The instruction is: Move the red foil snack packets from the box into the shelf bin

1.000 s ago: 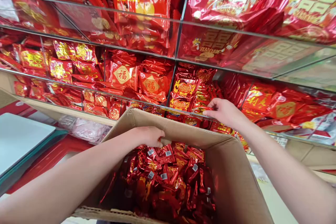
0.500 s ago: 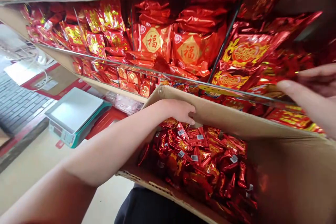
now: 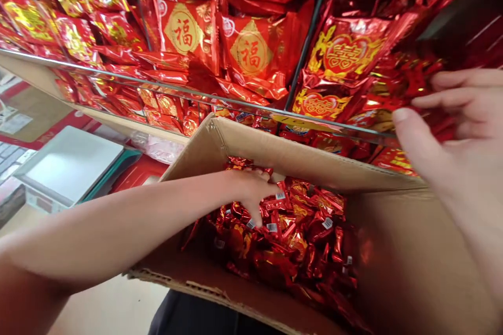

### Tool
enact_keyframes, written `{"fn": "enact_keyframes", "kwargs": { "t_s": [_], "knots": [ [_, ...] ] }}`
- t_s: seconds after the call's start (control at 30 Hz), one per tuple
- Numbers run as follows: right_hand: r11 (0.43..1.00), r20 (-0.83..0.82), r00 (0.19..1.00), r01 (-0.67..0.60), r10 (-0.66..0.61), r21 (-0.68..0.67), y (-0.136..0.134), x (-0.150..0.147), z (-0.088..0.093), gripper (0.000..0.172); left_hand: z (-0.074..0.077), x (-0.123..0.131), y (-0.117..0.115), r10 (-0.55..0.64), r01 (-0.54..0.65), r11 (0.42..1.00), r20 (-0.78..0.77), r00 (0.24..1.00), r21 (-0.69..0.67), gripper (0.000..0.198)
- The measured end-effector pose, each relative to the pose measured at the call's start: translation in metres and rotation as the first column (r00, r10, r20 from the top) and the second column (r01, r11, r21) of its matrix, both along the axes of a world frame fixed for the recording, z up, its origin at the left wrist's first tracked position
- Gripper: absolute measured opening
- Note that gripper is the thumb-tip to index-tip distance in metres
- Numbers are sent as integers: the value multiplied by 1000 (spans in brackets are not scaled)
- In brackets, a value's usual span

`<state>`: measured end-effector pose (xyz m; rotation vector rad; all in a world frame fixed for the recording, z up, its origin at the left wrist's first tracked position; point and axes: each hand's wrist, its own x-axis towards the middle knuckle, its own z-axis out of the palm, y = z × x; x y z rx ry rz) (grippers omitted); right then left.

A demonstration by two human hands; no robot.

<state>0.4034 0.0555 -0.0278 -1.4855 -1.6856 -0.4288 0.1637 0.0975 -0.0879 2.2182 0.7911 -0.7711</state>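
My left hand (image 3: 253,191) is down inside an open cardboard box (image 3: 283,138), over a heap of small red foil-wrapped candies (image 3: 291,241). Its thumb and fingers are spread, touching or just above the wrappers. On the right, my right hand (image 3: 451,120) is at the shelf compartment's front edge, fingers apart and nothing visible in its grip. Loose red and gold candies (image 3: 404,84) lie in that compartment just beyond its fingertips. Beside them stand larger red packets with a heart print (image 3: 343,55).
A clear rail (image 3: 236,104) runs along the shelf front, with a yellow label (image 3: 306,122). Left of a dark divider (image 3: 310,31) stand red packets with gold diamonds (image 3: 251,52). A digital scale (image 3: 70,162) stands at the left, near pink-white plastic packs (image 3: 159,147).
My left hand has gone from the box's far wall down onto the candies, its fingers spreading. My right hand has come further into view. The view has shifted closer and to the right.
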Motion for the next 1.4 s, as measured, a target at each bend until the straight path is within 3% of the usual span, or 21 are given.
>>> {"fn": "enact_keyframes", "kwargs": {
  "t_s": [0.1, 0.2, 0.27, 0.37, 0.5, 0.7, 0.8, 0.9, 1.0, 1.1, 1.2, 1.3, 1.4],
  "knots": [
    [998, 48, 999, -15, 12, 68, 1, -3, 2, 17, -7, 3, -21, -15, 22, 996, 76, 997, -92, 91],
    [996, 37, 998, -47, 44, 77, 3, -2, 0, 13, -7, 6, -44, -126, 165, 969, 207, 970, -186, 84],
    [997, 38, 998, -57, 55, 59, 3, 0, -1, 11, -10, 7, -61, -207, 271, 946, 314, 927, -176, 75],
    [997, 62, 996, -66, 63, 43, 3, 2, -1, 10, -21, 8, -79, -287, 321, 946, 350, 892, -44, 50],
    [996, 87, 993, -80, 76, 33, 3, 6, -2, 9, -29, 14, -71, -313, 347, 937, 334, 889, -45, 36],
    [998, 158, 985, -65, 64, 0, 1, 8, 0, 14, -9, 23, -32, -126, 148, 982, 181, 975, -114, 43],
    [998, 209, 976, -60, 64, -24, 0, 9, 2, 17, 1, 25, -36, -100, 102, 995, 164, 981, -7, 41],
    [997, 250, 965, -71, 76, -30, 1, 10, 3, 20, 2, 28, -57, -182, 141, 979, 319, 930, 149, 30],
    [996, 255, 963, -71, 83, -57, 2, 11, 2, 21, -9, 34, -83, -300, 282, 953, 454, 839, 108, 25],
    [995, 249, 964, -77, 91, -65, 3, 12, 1, 22, -28, 43, -104, -382, 371, 921, 469, 796, 120, 11],
    [994, 245, 964, -97, 107, -50, 4, 13, 0, 21, -39, 53, -110, -464, 465, 876, 480, 745, 126, 14],
    [993, 193, 974, -116, 118, -22, 5, 11, -1, 19, -27, 57, -95, -437, 429, 893, 485, 757, 135, 10],
    [991, 91, 987, -135, 135, -12, 8, 8, -3, 15, 4, 52, -68, -302, 255, 953, 462, 834, 163, 14]
  ]
}}
